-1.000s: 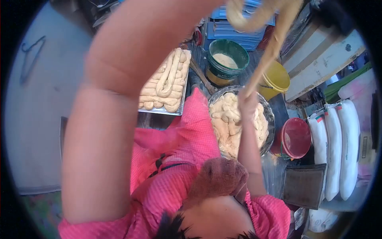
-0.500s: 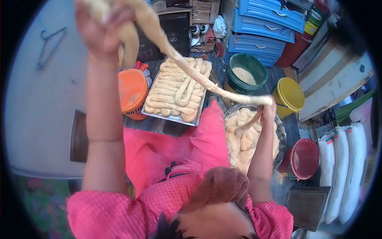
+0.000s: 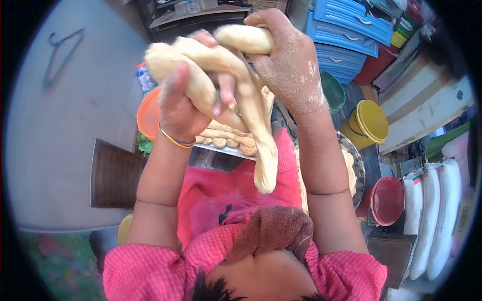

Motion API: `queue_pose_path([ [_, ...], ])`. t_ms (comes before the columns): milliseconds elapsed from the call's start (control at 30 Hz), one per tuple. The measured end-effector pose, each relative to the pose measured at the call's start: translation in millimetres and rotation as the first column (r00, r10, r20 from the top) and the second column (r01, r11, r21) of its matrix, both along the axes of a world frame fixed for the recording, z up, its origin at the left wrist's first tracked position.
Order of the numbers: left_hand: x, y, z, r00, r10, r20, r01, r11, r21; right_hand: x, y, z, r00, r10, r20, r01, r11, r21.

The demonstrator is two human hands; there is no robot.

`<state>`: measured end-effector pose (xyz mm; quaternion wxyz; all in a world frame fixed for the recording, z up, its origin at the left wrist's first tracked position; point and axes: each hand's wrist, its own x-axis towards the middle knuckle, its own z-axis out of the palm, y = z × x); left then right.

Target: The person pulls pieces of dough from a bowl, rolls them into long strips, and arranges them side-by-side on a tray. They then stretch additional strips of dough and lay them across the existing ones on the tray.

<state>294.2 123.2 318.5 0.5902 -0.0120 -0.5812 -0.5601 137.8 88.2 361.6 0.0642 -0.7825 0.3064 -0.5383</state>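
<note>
My left hand (image 3: 183,105), with thin bands round its wrist, is closed round a thick, pale dough rope (image 3: 263,155) that is folded into several strands. Fingertips poke out between the strands. My right hand (image 3: 293,65), dusted with flour, grips a rounded part of the dough at the upper right. One end of the rope hangs down between my forearms. Behind it, shaped dough pieces (image 3: 218,143) lie in rows on a metal tray (image 3: 223,151), mostly hidden by the held dough.
A dark-rimmed basin (image 3: 357,170) of dough is partly behind my right forearm. Around stand an orange bucket (image 3: 147,118), a green tub (image 3: 334,93), a yellow bucket (image 3: 369,120) and a red bucket (image 3: 386,200). Blue drawers (image 3: 346,37) are at the back.
The dough was stretched long between my widely spread hands; now it is folded into strands. My left hand has come down and inward, and my right hand has risen toward it.
</note>
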Motion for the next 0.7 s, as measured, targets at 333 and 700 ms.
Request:
queue_pose_path([
  [333,77.5,41.9,44.6,0.917,0.130,-0.378,-0.249,0.925,-0.286,42.8,15.5,-270.5,0.883,0.437,-0.174,-0.196,0.677,0.709],
  [700,147.8,51.5,-0.1,0.906,0.146,-0.397,-0.287,0.903,-0.321,65.4,-66.0,-280.1,0.675,0.028,-0.738,0.523,0.687,0.504],
])
